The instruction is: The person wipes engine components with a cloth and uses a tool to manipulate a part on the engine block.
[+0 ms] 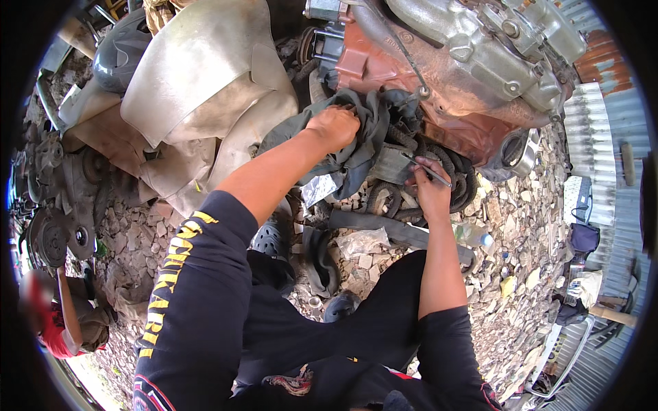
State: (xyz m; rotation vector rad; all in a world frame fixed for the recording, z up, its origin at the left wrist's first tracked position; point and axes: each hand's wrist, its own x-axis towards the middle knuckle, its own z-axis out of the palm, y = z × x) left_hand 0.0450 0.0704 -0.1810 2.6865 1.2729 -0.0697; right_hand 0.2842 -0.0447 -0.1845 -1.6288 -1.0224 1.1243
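My left hand (pixel 334 128) is closed on a crumpled dark grey cloth (pixel 363 147), which lies bunched on a heap of dark rubber pieces beside the engine. In my right hand (pixel 432 192), the fingers pinch a slim, pen-like metal tool (pixel 439 177), whose thin end points up and left. Just left of that tip is a flat grey block-like piece (pixel 392 165). Ribbed black hoses (pixel 463 179) curl around and behind my right hand. A small silvery packet (pixel 319 189) lies below the cloth. Folds of cloth hide my left fingertips.
A large engine (pixel 473 55) with a rusty-red lower part stands ahead. Pale sheets (pixel 199 68) and a dark helmet (pixel 123 55) lie at left. Stony ground holds a plastic bottle (pixel 473 235) and black tube (pixel 377 227). Another person (pixel 62 322) is at far left; corrugated metal (pixel 627 137) at right.
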